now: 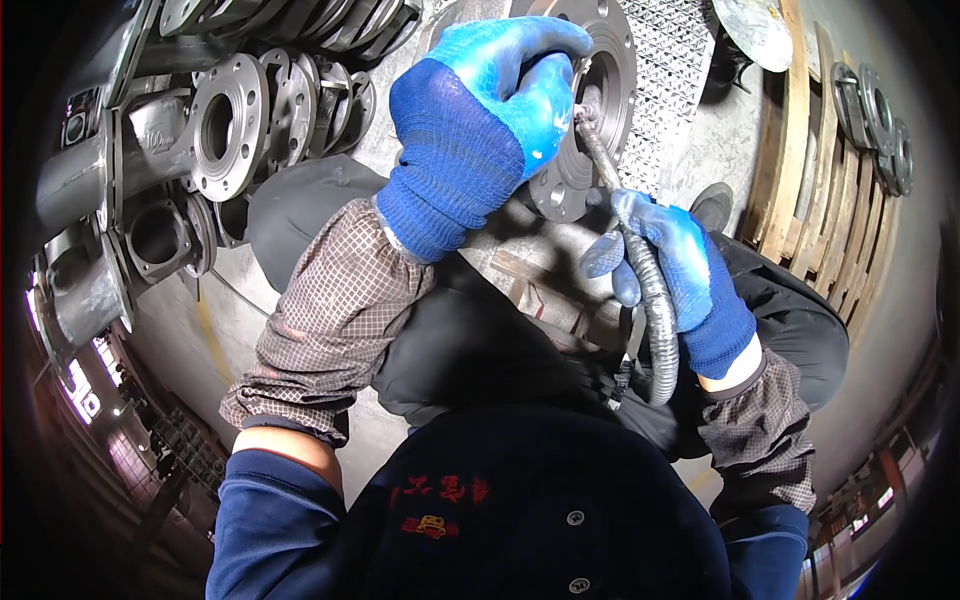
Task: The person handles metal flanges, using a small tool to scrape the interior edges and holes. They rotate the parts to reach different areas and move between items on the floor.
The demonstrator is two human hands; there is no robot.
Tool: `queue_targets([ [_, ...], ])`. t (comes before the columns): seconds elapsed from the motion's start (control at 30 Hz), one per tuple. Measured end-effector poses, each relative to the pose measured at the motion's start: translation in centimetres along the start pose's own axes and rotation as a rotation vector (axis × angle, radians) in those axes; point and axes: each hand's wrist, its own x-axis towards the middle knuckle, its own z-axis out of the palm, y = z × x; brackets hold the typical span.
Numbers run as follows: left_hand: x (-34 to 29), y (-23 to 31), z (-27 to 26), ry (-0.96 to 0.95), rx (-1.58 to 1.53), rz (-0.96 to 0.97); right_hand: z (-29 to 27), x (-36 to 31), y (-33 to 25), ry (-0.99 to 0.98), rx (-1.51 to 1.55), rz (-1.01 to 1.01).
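A grey metal flange point(563, 197) with bolt holes stands in front of me, partly hidden by my left hand. My left hand point(505, 95), in a blue coated glove, is closed at its near face, by the upper end of a silvery, tape-wrapped hose point(655, 320). What those fingers hold, if anything, is hidden. Lower and to the right, my right hand point(672, 262), also gloved in blue, loosely grips the hose. Its fingertips show on the hose's left side. The hose curves down from the flange toward my lap.
Flanged pipe fittings point(228, 127) are piled at the left. A wooden pallet point(825, 215) lies at the right with several metal rings point(878, 110) on it. A patterned metal plate point(668, 80) is behind the flange. My knees flank the work.
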Motion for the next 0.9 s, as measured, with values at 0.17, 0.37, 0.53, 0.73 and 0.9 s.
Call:
queue_targets([
  [0.17,0.1,-0.1,0.3,0.015,-0.003,0.037,2.0,-0.7,-0.3,0.142,-0.144,-0.076],
  [0.37,0.1,0.3,0.1,0.004,0.031,0.017,0.9,-0.3,0.4,0.065,-0.163,-0.137],
  [0.53,0.2,0.1,0.0,0.014,0.001,0.033,1.3,-0.2,0.5,0.091,-0.400,-0.439],
  [0.73,0.7,1.8,-1.0,0.088,-0.054,-0.167,-0.1,-0.9,-4.0,0.124,-0.193,-0.139],
  [0.9,0.6,1.2,-2.1,0.030,0.149,-0.155,-1.2,0.3,-6.2,0.065,-0.582,-0.140],
])
